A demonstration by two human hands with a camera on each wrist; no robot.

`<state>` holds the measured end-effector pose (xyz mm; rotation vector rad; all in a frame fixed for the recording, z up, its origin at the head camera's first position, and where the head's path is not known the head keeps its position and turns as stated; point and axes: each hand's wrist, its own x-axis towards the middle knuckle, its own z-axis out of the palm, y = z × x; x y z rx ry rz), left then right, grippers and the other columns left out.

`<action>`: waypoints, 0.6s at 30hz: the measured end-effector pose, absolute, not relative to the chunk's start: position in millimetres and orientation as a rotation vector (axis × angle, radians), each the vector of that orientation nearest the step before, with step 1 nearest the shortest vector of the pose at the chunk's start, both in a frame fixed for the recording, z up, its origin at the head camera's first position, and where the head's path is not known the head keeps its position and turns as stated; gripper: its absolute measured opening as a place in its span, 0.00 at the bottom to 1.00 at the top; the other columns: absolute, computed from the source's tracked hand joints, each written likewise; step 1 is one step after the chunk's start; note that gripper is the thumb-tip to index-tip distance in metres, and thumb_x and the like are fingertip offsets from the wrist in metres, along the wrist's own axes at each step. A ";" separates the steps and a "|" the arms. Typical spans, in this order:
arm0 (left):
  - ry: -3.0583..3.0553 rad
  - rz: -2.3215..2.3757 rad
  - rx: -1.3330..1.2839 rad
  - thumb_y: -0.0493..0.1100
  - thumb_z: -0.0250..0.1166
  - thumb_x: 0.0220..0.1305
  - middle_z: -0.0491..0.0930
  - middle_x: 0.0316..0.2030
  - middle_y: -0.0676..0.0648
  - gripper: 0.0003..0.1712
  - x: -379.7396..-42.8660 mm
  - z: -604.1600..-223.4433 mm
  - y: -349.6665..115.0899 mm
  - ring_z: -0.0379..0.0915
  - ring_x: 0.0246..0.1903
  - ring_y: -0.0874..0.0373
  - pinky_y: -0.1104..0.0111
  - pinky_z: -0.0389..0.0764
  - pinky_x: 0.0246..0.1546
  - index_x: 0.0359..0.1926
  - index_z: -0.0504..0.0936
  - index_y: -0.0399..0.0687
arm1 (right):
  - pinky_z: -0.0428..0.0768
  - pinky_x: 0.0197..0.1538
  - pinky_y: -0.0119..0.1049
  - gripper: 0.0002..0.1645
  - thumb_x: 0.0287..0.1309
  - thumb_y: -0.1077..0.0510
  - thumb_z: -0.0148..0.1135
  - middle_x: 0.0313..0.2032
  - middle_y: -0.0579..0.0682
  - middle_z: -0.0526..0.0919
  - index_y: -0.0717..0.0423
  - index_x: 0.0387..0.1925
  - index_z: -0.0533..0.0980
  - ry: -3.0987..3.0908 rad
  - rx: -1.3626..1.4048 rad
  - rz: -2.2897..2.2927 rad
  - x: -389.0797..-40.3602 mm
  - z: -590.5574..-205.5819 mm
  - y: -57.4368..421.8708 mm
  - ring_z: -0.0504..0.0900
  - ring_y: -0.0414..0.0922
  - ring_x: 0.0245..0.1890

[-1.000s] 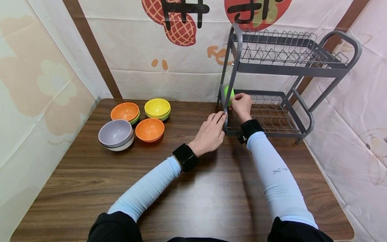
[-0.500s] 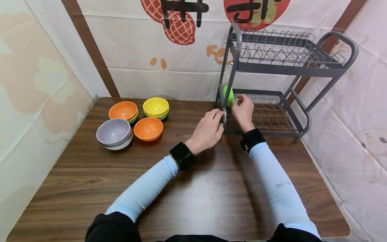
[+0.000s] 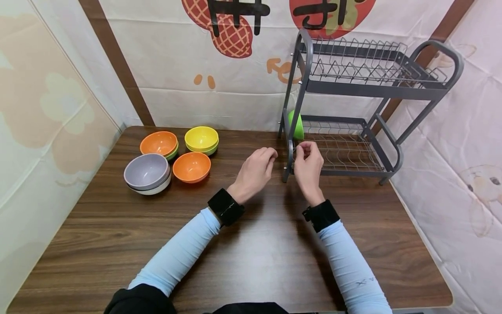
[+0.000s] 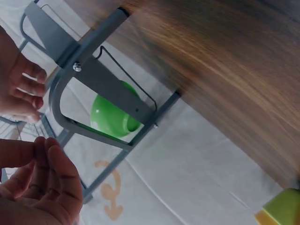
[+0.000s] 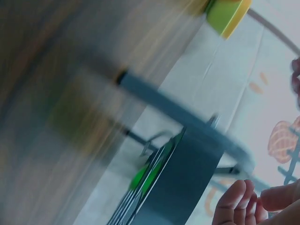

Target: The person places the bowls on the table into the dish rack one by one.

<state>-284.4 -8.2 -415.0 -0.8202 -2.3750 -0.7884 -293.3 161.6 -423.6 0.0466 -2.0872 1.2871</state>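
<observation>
A person's two bare hands reach over a dark wood-grain table [image 3: 270, 270], seen from the head; they are apart from each other and hold nothing; the left hand [image 3: 254, 174] is near the centre of the frame, just left of a rack post, its fingers bent and, in the left wrist view, their tips gathered against the thumb; the right hand [image 3: 309, 168] is right of centre, its fingers loosely bent near the thumb, overlapping the front edge of the rack's lower tier in the head view, though whether it touches that edge I cannot tell.

The bright green bowl [image 3: 298, 125] sits above the right hand, well clear of its fingertips; it is tipped on its side at the left end of the lower tier of a grey two-tier dish rack [image 3: 379, 90], which fills the upper right of the frame.

At the left of the frame are more bowls: an orange bowl [image 3: 158, 142] stacked in a lime bowl [image 3: 172, 153]; right of it, a yellow bowl [image 3: 201, 138] in another green one; in front, a grey-lilac bowl [image 3: 146, 171] above a white bowl [image 3: 157, 189], beside a single orange one; pale blue sleeves [image 3: 178, 250] and black wristbands [image 3: 226, 207] cover the arms; a printed white cloth [image 3: 235, 109] hangs behind; the right wrist view is blurred.
</observation>
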 end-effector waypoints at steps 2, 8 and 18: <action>-2.373 -0.786 -0.809 0.35 0.55 0.66 0.76 0.36 0.51 0.06 -285.0 -416.8 -10.2 0.73 0.38 0.57 0.66 0.74 0.39 0.40 0.77 0.46 | 0.70 0.32 0.34 0.06 0.65 0.59 0.56 0.31 0.48 0.77 0.58 0.40 0.75 -2.084 0.070 1.295 -287.7 -426.1 155.3 0.74 0.41 0.28; -2.380 -0.775 -0.786 0.35 0.56 0.67 0.75 0.35 0.51 0.05 -285.6 -419.6 -17.1 0.71 0.37 0.58 0.67 0.74 0.38 0.40 0.77 0.46 | 0.70 0.30 0.34 0.05 0.64 0.60 0.58 0.30 0.47 0.78 0.58 0.39 0.76 -2.078 0.118 1.315 -281.6 -431.3 142.8 0.74 0.40 0.27; -2.425 -0.799 -0.780 0.40 0.56 0.67 0.73 0.35 0.52 0.06 -281.5 -417.2 -28.0 0.69 0.34 0.60 0.67 0.74 0.36 0.43 0.77 0.46 | 0.71 0.27 0.34 0.04 0.63 0.61 0.59 0.28 0.45 0.78 0.58 0.37 0.78 -2.084 0.184 1.297 -280.9 -435.9 131.1 0.74 0.39 0.24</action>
